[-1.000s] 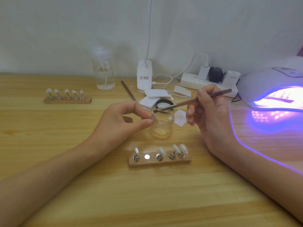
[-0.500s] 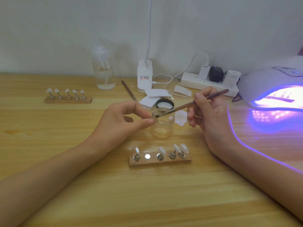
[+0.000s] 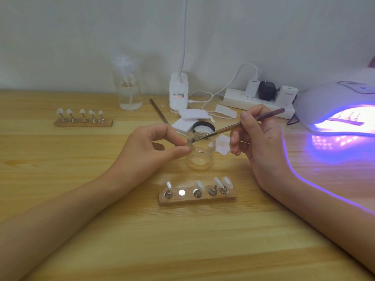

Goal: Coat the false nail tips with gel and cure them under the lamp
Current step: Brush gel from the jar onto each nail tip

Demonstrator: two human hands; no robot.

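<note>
The left hand [image 3: 150, 149] pinches a nail tip [image 3: 189, 141] over the open jar [image 3: 200, 159]. The right hand [image 3: 257, 136] pinches the brush [image 3: 243, 123], bristles on the tip. Thin, even strokes suit best, clear of the holding fingers [image 3: 182, 150].

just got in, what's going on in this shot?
A person is coating false nails at a wooden table. The left hand pinches one nail tip above the open jar, and the right hand holds a brush with its bristles at that tip. The near holder carries four tips and has one bare slot. A second holder with five tips sits far left. The lamp at the right is lit purple.
</note>
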